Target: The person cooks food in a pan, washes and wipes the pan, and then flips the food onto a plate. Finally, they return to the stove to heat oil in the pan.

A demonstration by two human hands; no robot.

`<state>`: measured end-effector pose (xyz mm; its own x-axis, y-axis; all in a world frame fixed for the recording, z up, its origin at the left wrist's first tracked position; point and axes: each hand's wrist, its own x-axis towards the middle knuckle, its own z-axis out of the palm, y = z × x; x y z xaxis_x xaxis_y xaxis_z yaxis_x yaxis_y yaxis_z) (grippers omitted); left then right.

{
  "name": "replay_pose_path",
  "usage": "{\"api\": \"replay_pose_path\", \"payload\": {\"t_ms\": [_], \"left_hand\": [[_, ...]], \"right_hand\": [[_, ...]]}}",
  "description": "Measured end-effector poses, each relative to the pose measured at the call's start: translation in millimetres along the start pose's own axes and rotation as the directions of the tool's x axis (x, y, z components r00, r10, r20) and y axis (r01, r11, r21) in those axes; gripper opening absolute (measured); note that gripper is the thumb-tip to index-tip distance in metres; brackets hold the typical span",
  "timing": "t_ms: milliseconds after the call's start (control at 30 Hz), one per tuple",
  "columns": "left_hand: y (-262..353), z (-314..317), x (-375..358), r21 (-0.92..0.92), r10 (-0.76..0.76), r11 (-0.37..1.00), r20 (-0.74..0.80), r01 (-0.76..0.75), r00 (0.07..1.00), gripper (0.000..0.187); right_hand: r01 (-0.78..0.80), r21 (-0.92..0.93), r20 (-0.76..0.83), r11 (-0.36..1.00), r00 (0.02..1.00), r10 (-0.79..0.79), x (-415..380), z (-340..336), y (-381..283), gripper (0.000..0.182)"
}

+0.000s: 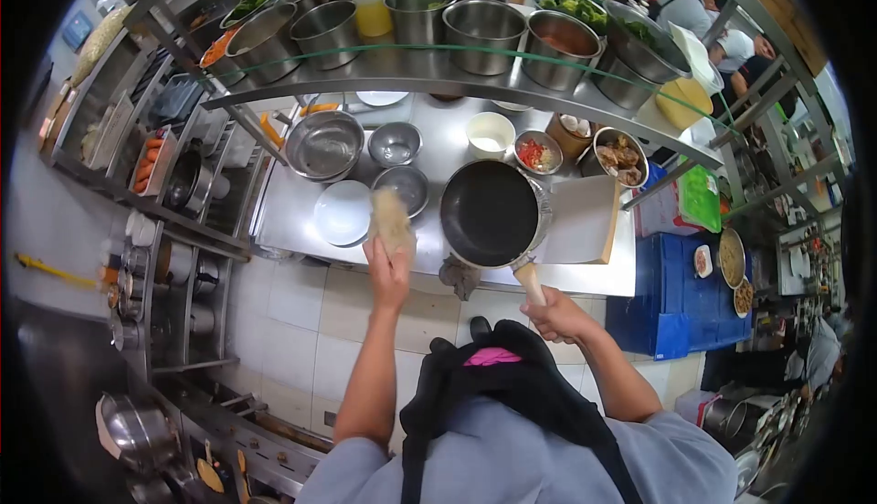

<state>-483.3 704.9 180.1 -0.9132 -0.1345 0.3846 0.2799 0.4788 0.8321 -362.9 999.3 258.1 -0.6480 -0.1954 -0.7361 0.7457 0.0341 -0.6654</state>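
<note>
My right hand (559,315) is wrapped round the pale handle of a black frying pan (491,213), which sits at the front of the steel table, its dark inside bare. In my left hand (390,271) is a beige cloth (391,212), smeared by motion, near the front of a metal bowl (406,195). Just left of the cloth lies a white plate (338,215). Behind these stand a small steel bowl (395,144) and a larger steel basin (323,146). To the pan's right is a pale flat box or board (580,219).
A steel shelf (493,79) with several metal pots crosses above the table's back. Under it are a cream bowl (491,134), a bowl of chopped red and pale pieces (537,151) and a pot of meat pieces (619,159). A blue bin (671,294) stands right; racks stand left.
</note>
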Motion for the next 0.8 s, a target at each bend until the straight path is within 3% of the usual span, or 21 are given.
{"api": "replay_pose_path", "payload": {"t_ms": [67,133,167,233,267,333,400,433,467,500,533,567,600,667,700,733,800], "left_hand": [[43.1,-15.3,21.3,-0.052,0.242,0.97,0.091,-0.238,0.966,0.031],[50.1,4.7,40.2,0.26,0.219,0.942,-0.002,-0.211,0.976,0.032],[56.8,10.0,44.8,0.237,0.232,0.945,0.001,-0.225,0.973,0.033],[69.7,11.5,41.4,0.158,0.289,0.942,0.071,-0.297,0.955,0.028],[70.9,5.4,27.0,0.035,0.458,0.882,0.173,-0.47,0.872,0.02],[52.8,-17.8,8.1,-0.084,0.5,0.861,0.314,-0.501,0.807,0.009],[70.4,-57.4,35.3,0.138,0.681,0.556,0.489,-0.819,0.545,0.002],[70.0,-77.8,52.5,0.277,0.69,0.416,0.524,-0.866,0.499,0.006],[55.4,-95.0,69.7,0.39,0.616,0.465,0.502,-0.795,0.607,0.007],[53.7,-116.6,84.5,0.631,0.558,0.417,0.39,-0.654,0.733,0.006],[49.3,-134.9,86.9,0.757,0.522,0.367,0.314,-0.541,0.793,0.01],[43.3,-142.5,75.4,0.811,0.318,0.398,0.315,-0.427,0.894,0.013],[33.3,-147.1,55.1,0.861,0.1,0.402,0.295,-0.31,0.95,0.018],[-17.6,-120.4,13.9,0.55,0.05,0.821,0.198,-0.153,0.979,0.024],[1.6,-107.8,16.8,0.264,-0.029,0.964,0.021,0.023,0.999,0.027],[22.3,-101.9,24.7,-0.08,-0.158,0.986,-0.126,0.149,0.979,0.029],[11.9,-125.2,66.6,0.151,0.086,0.988,-0.332,-0.037,0.939,0.026]], "right_hand": [[-0.028,0.031,0.105,0.999,0.994,0.024,3.8,7.7,-3.5,0.019],[-0.038,-0.051,0.367,0.998,0.929,0.054,17.5,21.3,-4.8,0.019],[0.004,-0.218,0.361,0.976,0.929,0.077,12.1,40.2,-20.4,0.017],[0.056,-0.294,0.367,0.954,0.928,0.059,22.7,47.7,-38.9,0.016],[0.098,-0.344,0.339,0.934,0.94,0.026,28.1,50.2,-46.0,0.015],[0.126,-0.375,0.404,0.918,0.914,0.039,41.4,46.6,-51.8,0.017],[0.349,-0.49,0.497,0.798,0.865,-0.073,44.6,59.9,-46.9,0.022],[0.396,-0.56,0.464,0.727,0.878,-0.121,49.8,70.6,-42.9,0.025],[0.406,-0.571,0.484,0.714,0.868,-0.106,54.0,76.0,-44.7,0.025],[0.527,-0.568,0.464,0.633,0.84,-0.282,60.0,82.9,-49.8,0.026],[0.628,-0.565,0.436,0.535,0.778,-0.453,65.6,90.1,-55.8,0.026],[0.548,-0.541,0.449,0.638,0.83,-0.331,61.3,99.1,-80.5,0.027],[0.553,-0.542,0.46,0.633,0.825,-0.327,66.9,109.6,-85.7,0.027],[0.579,-0.579,0.47,0.574,0.813,-0.345,84.1,137.3,-95.3,0.028],[0.59,-0.555,0.481,0.586,0.803,-0.352,99.2,153.0,-85.4,0.024],[0.381,-0.574,0.436,0.725,0.891,-0.122,113.9,168.4,-77.0,0.021],[0.475,-0.521,0.52,0.709,0.835,-0.177,129.6,198.7,-49.9,0.017]]}}
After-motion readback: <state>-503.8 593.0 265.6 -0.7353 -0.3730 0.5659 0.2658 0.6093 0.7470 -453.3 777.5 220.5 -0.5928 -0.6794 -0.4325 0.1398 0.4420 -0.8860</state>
